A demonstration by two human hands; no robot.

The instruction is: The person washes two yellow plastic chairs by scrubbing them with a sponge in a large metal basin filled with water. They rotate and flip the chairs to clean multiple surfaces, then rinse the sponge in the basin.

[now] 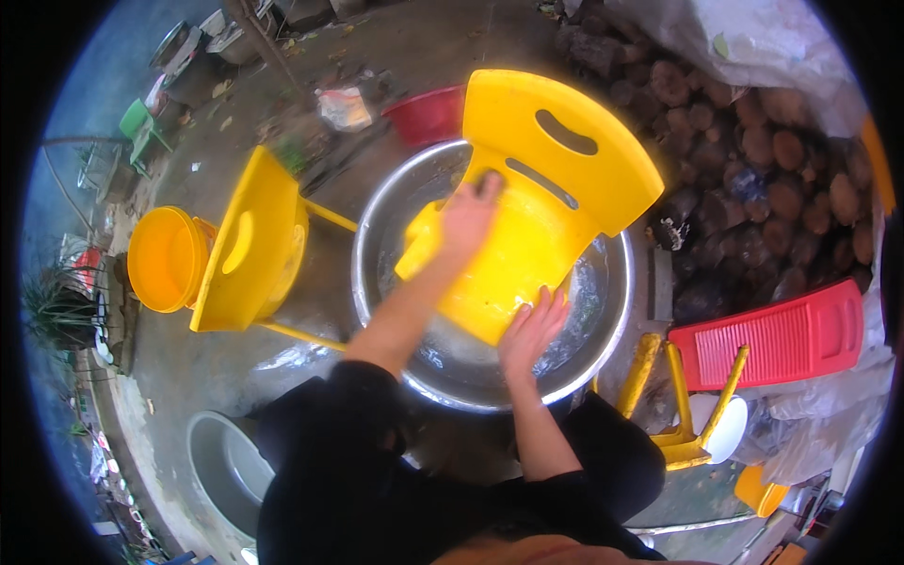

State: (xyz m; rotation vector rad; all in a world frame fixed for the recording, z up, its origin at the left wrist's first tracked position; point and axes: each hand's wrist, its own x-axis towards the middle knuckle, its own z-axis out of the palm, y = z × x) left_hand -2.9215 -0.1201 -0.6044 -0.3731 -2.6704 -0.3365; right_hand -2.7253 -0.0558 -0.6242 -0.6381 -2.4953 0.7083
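A small yellow plastic chair [515, 254] rests tilted over a wide metal basin [627, 311] that holds water. Its backrest, with a slotted handle, leans out past the basin's far right rim, and the seat looks wet. My left hand [467, 215] presses on the seat near the backrest, blurred by motion. Something dark shows by its fingers, too unclear to name. With its fingers over the seat's near edge, my right hand [534, 330] grips the chair; its thumb is hidden.
A second yellow chair [247, 247] and a yellow bucket [164, 260] stand to the left. A grey tub [229, 470] sits at lower left, a red basin [427, 115] beyond the metal one. On the right are a red washboard [770, 335], an upturned yellow stool [681, 431] and stacked logs [759, 145].
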